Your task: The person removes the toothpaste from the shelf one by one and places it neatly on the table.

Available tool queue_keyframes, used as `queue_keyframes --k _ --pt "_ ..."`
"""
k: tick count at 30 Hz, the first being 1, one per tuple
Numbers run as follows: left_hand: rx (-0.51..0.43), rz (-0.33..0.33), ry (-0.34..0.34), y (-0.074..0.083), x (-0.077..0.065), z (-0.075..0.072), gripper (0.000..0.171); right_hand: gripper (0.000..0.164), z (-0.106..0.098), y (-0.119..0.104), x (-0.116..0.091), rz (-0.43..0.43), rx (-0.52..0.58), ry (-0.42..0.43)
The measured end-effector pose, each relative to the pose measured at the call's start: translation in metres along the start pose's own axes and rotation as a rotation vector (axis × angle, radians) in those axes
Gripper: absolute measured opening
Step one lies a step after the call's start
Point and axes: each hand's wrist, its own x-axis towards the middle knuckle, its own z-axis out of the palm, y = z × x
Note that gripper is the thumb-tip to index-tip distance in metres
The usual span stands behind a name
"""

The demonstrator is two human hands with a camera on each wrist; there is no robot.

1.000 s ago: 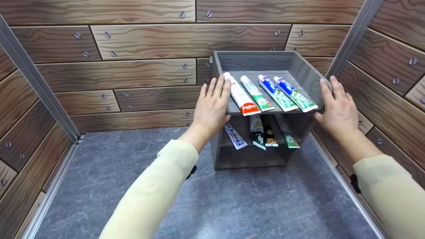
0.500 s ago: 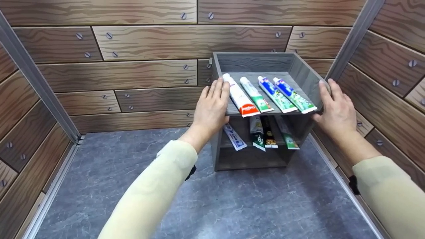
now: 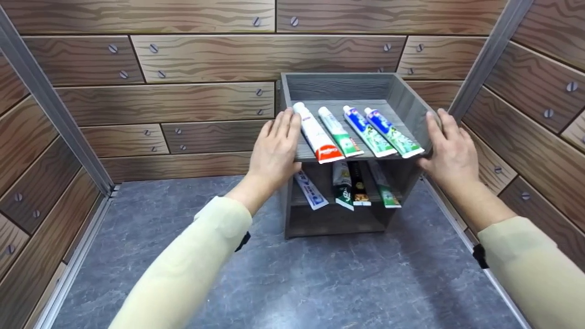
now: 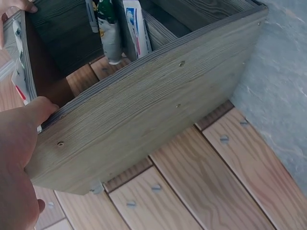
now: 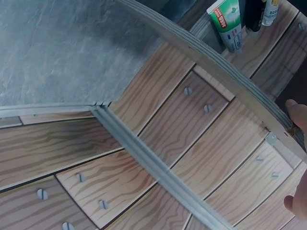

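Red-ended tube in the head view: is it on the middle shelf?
No, the red-ended tube lies on the top shelf, beside the left hand.

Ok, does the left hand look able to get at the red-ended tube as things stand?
Probably yes: the left hand is right beside the red-ended tube, and nothing lies on top of it.

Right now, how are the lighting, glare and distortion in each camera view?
Head view: brightest of the three, with pale glare on the floor at the bottom and shadow on it right of the shelf; left wrist view: dimmer, shelf's interior dark; right wrist view: also dim, shelf's long edge looks bowed, probably lens distortion.
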Motion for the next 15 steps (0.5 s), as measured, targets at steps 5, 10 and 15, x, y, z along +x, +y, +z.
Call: queue_keyframes --k 5,10,15 --pt "-0.009 -0.011 -0.016 -0.018 -0.012 -0.007 0.109 0.114 0.006 -0.017 0.005 -0.016 0.014 -0.001" --pt "-0.009 -0.025 -0.016 -0.036 -0.024 -0.014 0.111 0.113 0.011 -0.037 0.009 -0.033 0.033 0.006" --pt "-0.01 -0.047 -0.004 -0.055 -0.038 -0.022 0.111 0.114 0.016 -0.059 0.014 -0.051 0.044 -0.006"
